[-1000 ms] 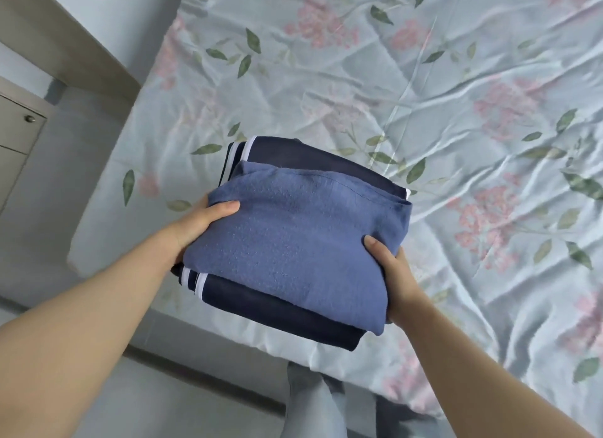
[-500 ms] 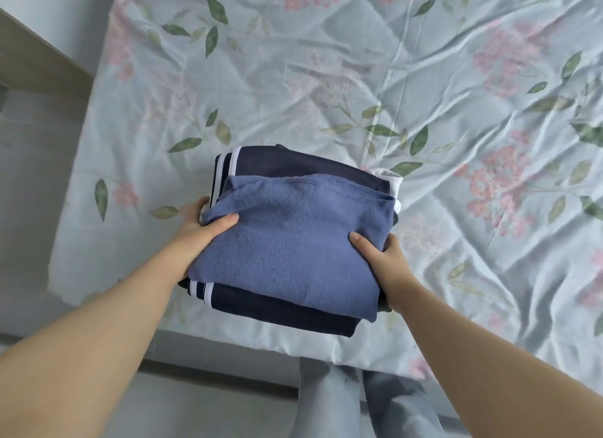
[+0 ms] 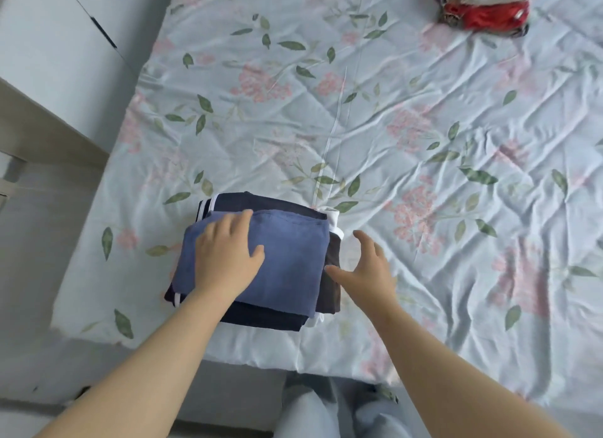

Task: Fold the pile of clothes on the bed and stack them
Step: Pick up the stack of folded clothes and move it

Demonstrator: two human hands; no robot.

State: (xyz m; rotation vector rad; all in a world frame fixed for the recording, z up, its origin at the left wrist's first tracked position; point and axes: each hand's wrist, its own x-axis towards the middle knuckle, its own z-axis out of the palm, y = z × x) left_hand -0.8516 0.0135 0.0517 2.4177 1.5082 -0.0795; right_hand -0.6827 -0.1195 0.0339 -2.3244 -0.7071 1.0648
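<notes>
A stack of folded clothes lies on the bed near its front left corner. On top is a blue folded garment (image 3: pixel 287 261); under it is a dark navy garment with white stripes (image 3: pixel 264 202), and a brown piece (image 3: pixel 332 284) shows at the right side. My left hand (image 3: pixel 225 258) rests flat on the blue garment, fingers straight. My right hand (image 3: pixel 365 271) hovers just right of the stack with fingers spread, holding nothing.
The bed sheet (image 3: pixel 391 127) is light blue with pink flowers and green leaves, and is wrinkled. A red folded item (image 3: pixel 483 7) lies at the far right of the bed. A wall and a wooden ledge (image 3: pixel 42 127) border the left.
Both hands held the stack by its sides above the bed edge. Now the stack lies on the bed, my left hand presses its top and my right hand has let go.
</notes>
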